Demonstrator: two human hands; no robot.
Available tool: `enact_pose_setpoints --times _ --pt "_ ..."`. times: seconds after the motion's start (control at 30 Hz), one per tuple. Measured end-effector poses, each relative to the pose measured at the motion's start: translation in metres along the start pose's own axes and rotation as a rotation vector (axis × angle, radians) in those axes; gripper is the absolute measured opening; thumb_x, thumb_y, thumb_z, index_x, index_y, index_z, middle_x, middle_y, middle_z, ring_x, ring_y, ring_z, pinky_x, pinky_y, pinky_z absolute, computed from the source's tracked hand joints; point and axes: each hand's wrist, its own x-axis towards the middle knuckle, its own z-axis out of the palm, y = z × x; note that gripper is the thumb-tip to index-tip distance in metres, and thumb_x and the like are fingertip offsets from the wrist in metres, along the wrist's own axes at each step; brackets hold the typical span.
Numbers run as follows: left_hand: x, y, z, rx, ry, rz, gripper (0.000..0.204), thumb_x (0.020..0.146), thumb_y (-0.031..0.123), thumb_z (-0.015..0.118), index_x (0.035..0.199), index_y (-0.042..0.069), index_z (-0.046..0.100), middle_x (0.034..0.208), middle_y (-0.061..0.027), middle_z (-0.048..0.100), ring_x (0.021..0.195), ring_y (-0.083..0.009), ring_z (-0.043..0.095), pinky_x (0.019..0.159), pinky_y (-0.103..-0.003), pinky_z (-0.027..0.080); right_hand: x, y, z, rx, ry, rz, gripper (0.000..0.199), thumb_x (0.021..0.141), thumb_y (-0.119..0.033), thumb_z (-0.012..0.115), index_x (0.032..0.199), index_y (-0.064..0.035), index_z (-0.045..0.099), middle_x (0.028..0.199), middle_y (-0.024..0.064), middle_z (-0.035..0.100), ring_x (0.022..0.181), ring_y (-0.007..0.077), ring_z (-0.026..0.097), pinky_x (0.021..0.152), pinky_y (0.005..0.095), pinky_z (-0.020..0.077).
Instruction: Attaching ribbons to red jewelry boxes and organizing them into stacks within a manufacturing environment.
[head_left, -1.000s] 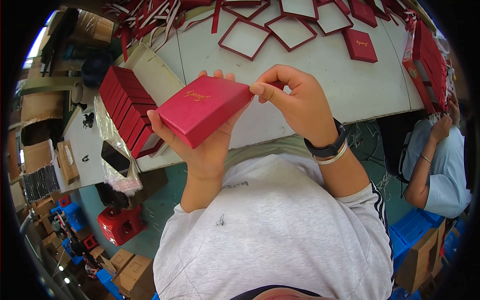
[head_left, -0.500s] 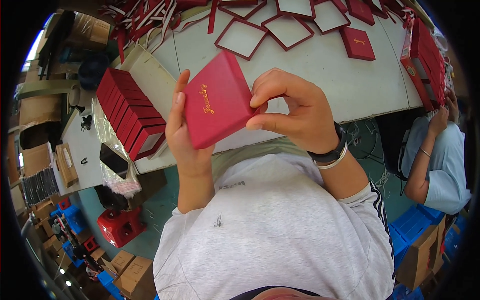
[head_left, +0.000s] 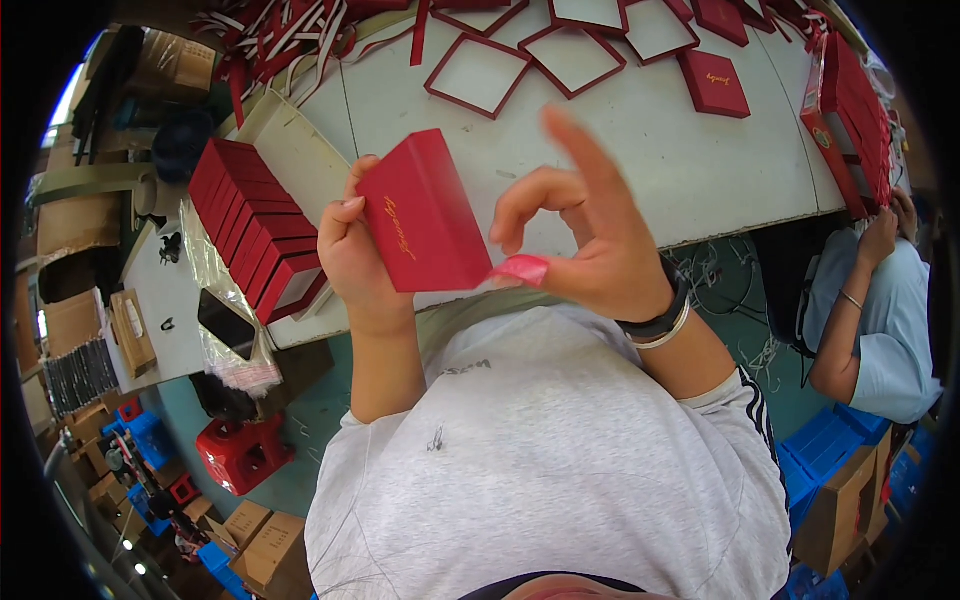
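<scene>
Red gift box held upright above the surface edge

A row of red boxes (head_left: 255,235) stands at the left of the surface (head_left: 640,160). The left hand (head_left: 355,260) has its grip closed round the red box (head_left: 425,215), lifted over the near edge. Just right, the right hand (head_left: 590,240) pinches a small red strip (head_left: 520,270) at the box's lower corner, other fingers spread.

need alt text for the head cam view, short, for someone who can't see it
A person's left hand holds a red box upright above a white table, while the right hand pinches a small red strip at the box's lower corner. A row of red boxes stands to the left, open red-rimmed trays lie farther back, and another person sits at the right.
</scene>
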Motion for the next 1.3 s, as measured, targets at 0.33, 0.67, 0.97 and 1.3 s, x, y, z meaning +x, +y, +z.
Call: enact_pose_setpoints --times 0.33,0.67,0.97,1.3 --pt "0.005 -0.015 0.022 0.038 0.505 0.202 0.042 0.092 0.043 0.043 0.103 0.005 0.055 0.087 -0.0079 0.061 0.065 -0.0162 0.054 0.057 -0.031 0.046 -0.015 0.025 -0.008 0.321 -0.207 0.401 0.042 0.071 -0.003 0.075 0.108 -0.0012 0.057 0.095 0.0056 0.056 0.088 0.015 0.053 0.079 0.0279 0.0437" --pt "-0.001 -0.025 -0.006 0.146 0.301 0.232 0.038 0.094 0.047 0.04 0.084 0.013 0.05 0.063 0.0017 0.043 0.046 -0.0095 0.032 0.041 -0.024 0.029 -0.016 0.012 0.01 0.612 -0.132 0.666 0.012 0.079 -0.003 0.066 0.082 -0.0029 0.054 0.086 0.0026 0.054 0.079 0.0105 0.05 0.072 0.0231 0.0399" --pt "-0.003 -0.025 -0.004 0.419 0.04 0.369 0.031 0.095 0.046 0.038 0.086 0.018 0.046 0.062 0.0019 0.043 0.044 -0.0077 0.029 0.041 -0.023 0.027 -0.018 0.011 0.017 0.641 -0.007 0.703 0.025 0.086 -0.017 0.064 0.068 -0.0083 0.049 0.07 -0.0044 0.05 0.061 0.0032 0.04 0.055 0.0198 0.0326" --pt "-0.059 0.005 -0.015 0.644 -0.1 0.557 0.026 0.096 0.039 0.039 0.086 0.015 0.04 0.064 0.0 0.036 0.054 -0.012 0.032 0.052 -0.027 0.034 -0.003 0.02 0.035 0.344 -0.371 0.45 0.03 0.086 -0.02 0.063 0.065 -0.004 0.05 0.067 -0.0007 0.05 0.062 0.0066 0.042 0.058 0.022 0.0351"
